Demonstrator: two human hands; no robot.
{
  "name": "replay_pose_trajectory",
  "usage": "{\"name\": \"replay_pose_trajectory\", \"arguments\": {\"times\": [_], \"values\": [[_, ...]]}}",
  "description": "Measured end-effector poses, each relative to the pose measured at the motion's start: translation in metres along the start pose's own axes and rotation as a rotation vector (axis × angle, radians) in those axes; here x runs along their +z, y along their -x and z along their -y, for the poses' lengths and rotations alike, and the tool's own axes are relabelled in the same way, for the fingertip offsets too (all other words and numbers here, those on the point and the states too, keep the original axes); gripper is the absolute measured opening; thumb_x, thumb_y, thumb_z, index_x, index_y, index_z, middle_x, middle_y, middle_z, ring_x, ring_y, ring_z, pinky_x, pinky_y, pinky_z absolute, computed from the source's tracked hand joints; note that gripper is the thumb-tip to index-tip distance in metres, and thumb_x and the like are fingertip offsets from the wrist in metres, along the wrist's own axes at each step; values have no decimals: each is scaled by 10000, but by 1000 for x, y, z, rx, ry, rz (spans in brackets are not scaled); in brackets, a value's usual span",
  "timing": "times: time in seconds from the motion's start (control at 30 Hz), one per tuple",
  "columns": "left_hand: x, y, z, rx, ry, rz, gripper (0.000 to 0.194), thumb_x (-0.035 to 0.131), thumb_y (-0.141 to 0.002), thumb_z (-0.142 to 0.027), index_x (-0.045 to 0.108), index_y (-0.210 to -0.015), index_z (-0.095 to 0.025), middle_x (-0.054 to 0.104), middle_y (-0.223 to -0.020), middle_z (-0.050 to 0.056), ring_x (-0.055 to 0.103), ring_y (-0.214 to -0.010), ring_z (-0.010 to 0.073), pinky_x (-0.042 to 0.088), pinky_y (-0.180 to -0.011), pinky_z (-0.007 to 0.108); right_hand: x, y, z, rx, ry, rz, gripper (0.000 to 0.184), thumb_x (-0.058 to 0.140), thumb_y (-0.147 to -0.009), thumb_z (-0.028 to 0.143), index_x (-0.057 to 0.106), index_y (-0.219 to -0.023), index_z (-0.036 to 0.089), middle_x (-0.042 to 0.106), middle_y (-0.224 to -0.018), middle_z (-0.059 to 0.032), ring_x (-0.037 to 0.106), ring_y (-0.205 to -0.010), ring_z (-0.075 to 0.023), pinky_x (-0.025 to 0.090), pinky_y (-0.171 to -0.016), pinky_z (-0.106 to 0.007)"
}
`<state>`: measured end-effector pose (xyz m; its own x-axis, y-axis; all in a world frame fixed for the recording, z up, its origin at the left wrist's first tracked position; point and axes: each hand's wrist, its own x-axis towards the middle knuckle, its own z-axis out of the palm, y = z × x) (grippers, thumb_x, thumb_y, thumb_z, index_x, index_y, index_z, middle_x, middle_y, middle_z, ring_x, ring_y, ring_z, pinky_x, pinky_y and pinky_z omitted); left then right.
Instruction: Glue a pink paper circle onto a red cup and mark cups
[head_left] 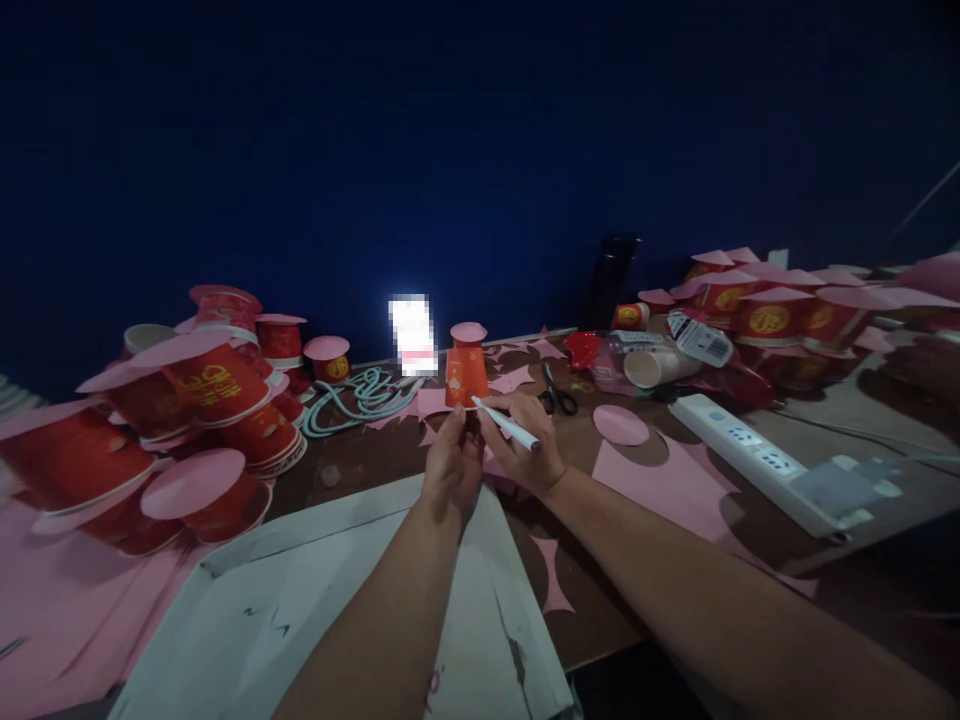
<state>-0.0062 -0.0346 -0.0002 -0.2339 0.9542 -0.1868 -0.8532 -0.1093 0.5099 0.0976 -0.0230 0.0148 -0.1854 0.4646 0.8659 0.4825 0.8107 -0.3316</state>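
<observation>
Two bare arms (390, 610) reach over a big, flat, white tray with low sides (225, 620) to a small red paper cup with light pictures (465, 375), just past its far edge. The left hand (452, 465) has its fingers bent close together, holding the cup's near end. The right hand (531, 440) pinches a thin white pen (514, 428), and I can't tell if its tip touches the cup.

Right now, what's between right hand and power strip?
Head view: a pink disc and cut pink sheet lie between the right hand and power strip.
</observation>
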Motion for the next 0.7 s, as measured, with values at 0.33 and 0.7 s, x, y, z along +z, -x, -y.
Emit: {"name": "replay_pose_trajectory", "arguments": {"times": [0.33,0.7], "values": [[2,1,0,4,20,17,91,579,-828,-147,657,-811,-102,686,-792,66,641,-721,101,507,-763,217,0,0,0,14,26,5,110,558,-870,248,602,-962,206,687,-893,-55,626,-830,-190,448,-759,-347],[1,2,1,19,-2,17,85,595,-819,-166,656,-841,-111,690,-842,70,648,-783,111,501,-821,235,-2,-2,-2,-8,27,8,108,563,-866,242,603,-957,202,690,-887,-55,628,-827,-188,440,-749,-338]]}}
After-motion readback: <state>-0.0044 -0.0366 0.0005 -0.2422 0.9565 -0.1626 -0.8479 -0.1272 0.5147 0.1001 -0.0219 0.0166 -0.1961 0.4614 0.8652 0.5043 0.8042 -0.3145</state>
